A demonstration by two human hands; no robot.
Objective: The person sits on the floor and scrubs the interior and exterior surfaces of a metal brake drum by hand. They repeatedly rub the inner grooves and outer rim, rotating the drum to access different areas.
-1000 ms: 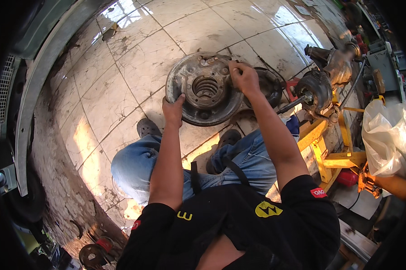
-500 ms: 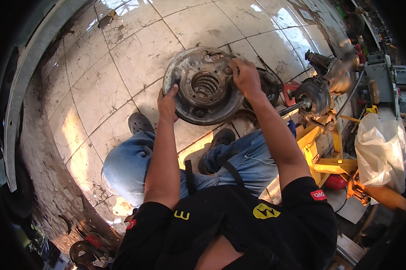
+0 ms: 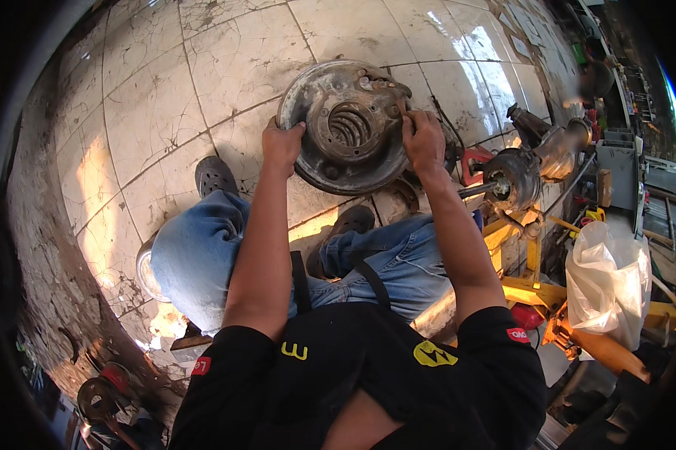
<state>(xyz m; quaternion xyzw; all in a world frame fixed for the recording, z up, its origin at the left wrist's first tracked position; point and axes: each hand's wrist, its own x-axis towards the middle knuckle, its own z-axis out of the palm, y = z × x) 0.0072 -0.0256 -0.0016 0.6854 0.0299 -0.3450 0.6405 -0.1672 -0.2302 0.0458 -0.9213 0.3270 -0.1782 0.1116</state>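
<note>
A round, dirty brake backing plate [image 3: 379, 166] is held in front of me, its flat face up. My left hand [image 3: 283, 146] is closed on its left rim, thumb on top. At the right edge my right hand [image 3: 425, 141] grips the plate, fingers partly hidden. Metal fittings [image 3: 375, 80] stand out near the plate's upper right edge. Through the centre hole a coil spring [image 3: 347, 127] shows beneath. What else lies under the plate is mostly hidden.
To the right, an axle assembly with a hub [image 3: 512, 180] rests by a yellow metal stand [image 3: 534, 255]. A white plastic bag [image 3: 608, 277] hangs beside it. Cracked tiles [image 3: 154, 97] cover the floor around my shoes. More metal parts [image 3: 101, 397] lie lower left.
The plate has turned slightly clockwise, its fittings now further right. My right hand has slid from the upper right of the plate down to its right edge. The left hand still grips the rim.
</note>
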